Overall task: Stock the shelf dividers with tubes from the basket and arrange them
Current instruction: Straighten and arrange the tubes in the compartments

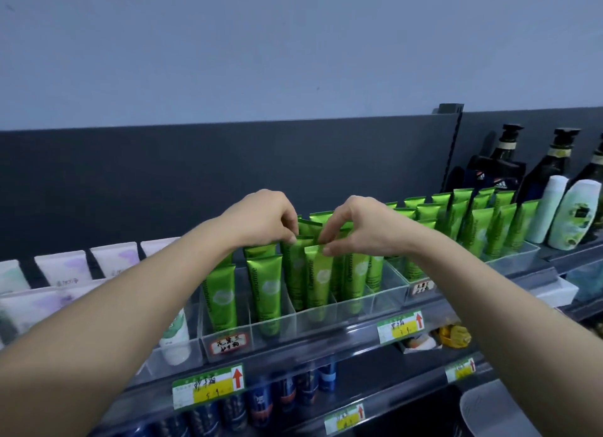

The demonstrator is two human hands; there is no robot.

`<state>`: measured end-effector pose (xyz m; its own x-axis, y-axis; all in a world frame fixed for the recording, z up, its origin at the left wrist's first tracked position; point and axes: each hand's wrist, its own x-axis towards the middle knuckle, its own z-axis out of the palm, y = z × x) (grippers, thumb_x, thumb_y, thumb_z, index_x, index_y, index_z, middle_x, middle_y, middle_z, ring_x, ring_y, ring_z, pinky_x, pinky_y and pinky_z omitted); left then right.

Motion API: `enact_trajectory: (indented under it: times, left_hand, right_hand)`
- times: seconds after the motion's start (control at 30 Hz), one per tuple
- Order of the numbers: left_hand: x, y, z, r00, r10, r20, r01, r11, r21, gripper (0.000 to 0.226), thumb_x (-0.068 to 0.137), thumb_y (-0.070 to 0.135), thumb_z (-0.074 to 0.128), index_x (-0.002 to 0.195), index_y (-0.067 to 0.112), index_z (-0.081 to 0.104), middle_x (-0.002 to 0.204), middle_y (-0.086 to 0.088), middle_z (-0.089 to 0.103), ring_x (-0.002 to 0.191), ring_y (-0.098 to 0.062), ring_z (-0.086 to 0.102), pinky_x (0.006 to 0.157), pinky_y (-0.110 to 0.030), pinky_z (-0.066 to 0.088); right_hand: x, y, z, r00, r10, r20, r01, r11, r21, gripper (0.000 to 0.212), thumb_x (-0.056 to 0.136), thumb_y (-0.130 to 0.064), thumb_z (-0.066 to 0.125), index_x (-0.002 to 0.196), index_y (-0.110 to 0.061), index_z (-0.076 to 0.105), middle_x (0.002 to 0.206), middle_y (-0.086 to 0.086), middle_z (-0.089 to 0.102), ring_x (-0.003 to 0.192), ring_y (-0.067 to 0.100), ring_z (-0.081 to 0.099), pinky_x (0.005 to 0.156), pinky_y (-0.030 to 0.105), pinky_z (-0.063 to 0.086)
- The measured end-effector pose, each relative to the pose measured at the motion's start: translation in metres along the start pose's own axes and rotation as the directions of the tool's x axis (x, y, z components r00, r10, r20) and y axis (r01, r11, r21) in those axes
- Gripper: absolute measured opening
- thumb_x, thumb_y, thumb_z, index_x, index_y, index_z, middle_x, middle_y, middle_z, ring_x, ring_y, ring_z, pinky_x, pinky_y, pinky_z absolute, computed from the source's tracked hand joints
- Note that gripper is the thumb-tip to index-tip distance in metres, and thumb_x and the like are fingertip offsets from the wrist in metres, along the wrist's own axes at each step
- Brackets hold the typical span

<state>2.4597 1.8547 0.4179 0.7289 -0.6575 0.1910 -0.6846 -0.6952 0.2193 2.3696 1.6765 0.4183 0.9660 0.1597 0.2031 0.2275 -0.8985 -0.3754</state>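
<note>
Green tubes (266,293) stand cap-down in rows inside a clear plastic divider tray (388,293) on the top shelf. My left hand (261,218) reaches over the middle rows and pinches the crimped top of a green tube (295,267). My right hand (362,224) comes in from the right and pinches the top of the neighbouring front green tube (318,280). The fingertips of both hands nearly meet above these tubes. More green tubes (479,221) fill a second tray to the right. No basket is in view.
White tubes (62,267) lean in dividers at the left. Dark pump bottles (554,162) and white bottles (576,214) stand at the far right. Price labels (208,386) line the shelf edge; dark blue cans (287,391) sit on the shelf below. A dark back panel (195,175) rises behind.
</note>
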Motion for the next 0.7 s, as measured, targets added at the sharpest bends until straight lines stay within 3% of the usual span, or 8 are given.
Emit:
enact_trajectory:
  times: [0.13,0.23,0.37,0.7]
  left_hand:
    - [-0.002,0.008,0.004,0.996,-0.083,-0.036,0.083,0.997,0.004,0.011,0.078,0.022,0.075,0.073,0.03,0.07,0.072,0.016,0.063,0.079,-0.009,0.061,0.073,-0.027,0.047]
    - [-0.005,0.013,0.007,0.985,-0.145,-0.091,0.148,0.989,0.021,0.002,0.079,0.025,0.074,0.079,0.026,0.072,0.072,0.016,0.063,0.083,-0.01,0.059,0.086,-0.028,0.037]
    - [-0.008,0.019,0.01,0.969,-0.21,-0.127,0.22,0.973,0.067,0.007,0.081,0.029,0.073,0.075,0.029,0.068,0.068,0.017,0.06,0.082,-0.008,0.055,0.097,-0.033,0.023]
    - [-0.006,0.02,0.011,0.974,-0.195,-0.117,0.201,0.978,0.047,0.01,0.08,0.032,0.073,0.072,0.033,0.067,0.068,0.018,0.062,0.087,-0.01,0.055,0.097,-0.031,0.022]
  right_hand:
    - [-0.004,0.013,0.001,0.999,-0.042,-0.02,0.042,0.999,-0.016,0.012,0.078,-0.023,0.075,0.09,-0.026,0.076,0.081,-0.014,0.067,0.085,0.005,0.062,0.08,0.02,0.046]
    - [-0.004,0.016,0.008,0.992,-0.114,-0.048,0.115,0.993,0.02,0.008,0.079,-0.021,0.074,0.086,-0.024,0.076,0.078,-0.011,0.069,0.081,0.007,0.063,0.079,0.022,0.048]
    - [-0.004,0.016,0.014,0.98,-0.184,-0.08,0.186,0.982,0.017,0.007,0.08,-0.021,0.072,0.086,-0.022,0.076,0.084,-0.006,0.073,0.084,0.01,0.065,0.079,0.024,0.05]
    - [0.002,0.015,0.017,0.974,-0.219,-0.064,0.221,0.975,0.028,0.01,0.081,-0.022,0.072,0.09,-0.023,0.077,0.081,-0.007,0.071,0.083,0.011,0.06,0.072,0.02,0.041]
